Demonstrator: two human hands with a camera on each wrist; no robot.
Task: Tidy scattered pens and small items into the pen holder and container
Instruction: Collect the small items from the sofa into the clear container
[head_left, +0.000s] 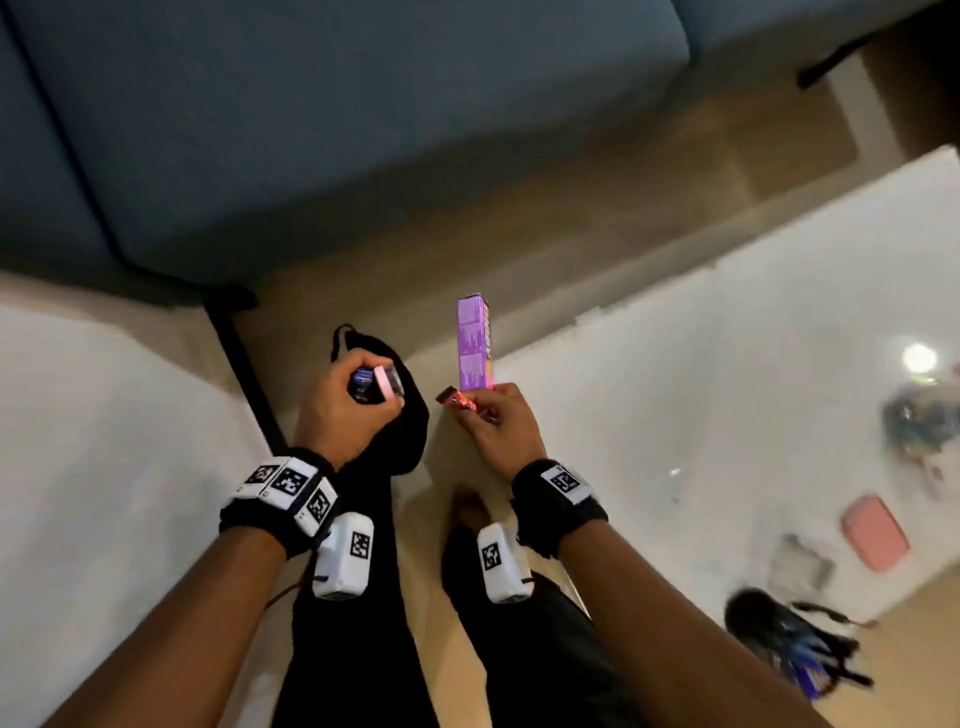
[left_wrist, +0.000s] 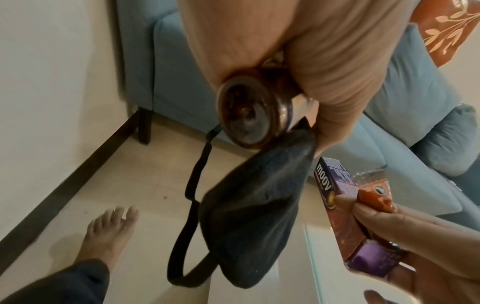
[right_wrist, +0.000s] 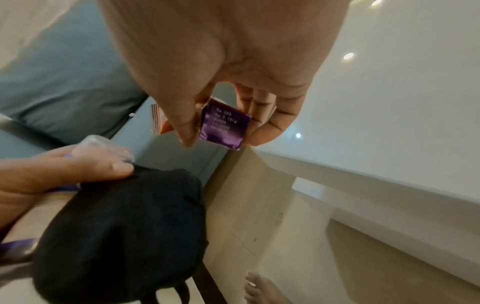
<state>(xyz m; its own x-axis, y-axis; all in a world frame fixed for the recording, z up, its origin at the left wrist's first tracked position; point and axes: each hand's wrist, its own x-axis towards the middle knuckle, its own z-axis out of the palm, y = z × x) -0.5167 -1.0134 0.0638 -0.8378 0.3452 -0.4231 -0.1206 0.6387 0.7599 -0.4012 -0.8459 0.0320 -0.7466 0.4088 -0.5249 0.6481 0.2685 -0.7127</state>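
My left hand grips a small clear bottle with a pink cap, its round base facing the left wrist view. From the same hand hangs a black fabric mask with a strap, also pinched in its fingers. My right hand holds a tall purple "moov" box upright, together with an orange-red wrapper. The box end shows between thumb and fingers. Both hands are over the floor, between the white table and the sofa.
A white table lies to the right with a pink case and a clear container of small items. A dark holder with pens sits at its near edge. A blue sofa is ahead. My bare foot is below.
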